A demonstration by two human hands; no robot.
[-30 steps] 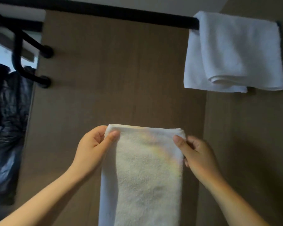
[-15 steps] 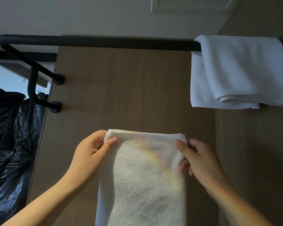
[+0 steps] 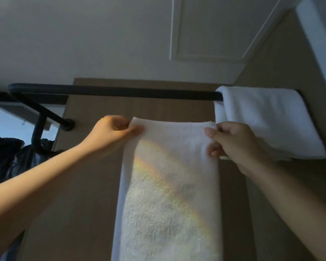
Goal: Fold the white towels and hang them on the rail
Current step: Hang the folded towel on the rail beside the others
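Two top corners of towel [image 3: 169, 185] pinched, one by left hand [image 3: 111, 131], one by right hand [image 3: 235, 146], fingers [image 3: 225, 129] curled round the edge. Held just below rail [image 3: 120, 92], not yet over it. Lift higher, keep edge level, drape on bare rail beside hung towel [image 3: 267, 119]. Behind, brown panel [image 3: 94, 166]; above, white ceiling [image 3: 83, 34]; at left, black bags [image 3: 4, 157].

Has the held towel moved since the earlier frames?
Yes. The held towel rose toward the black rail; its top edge is now just below it.
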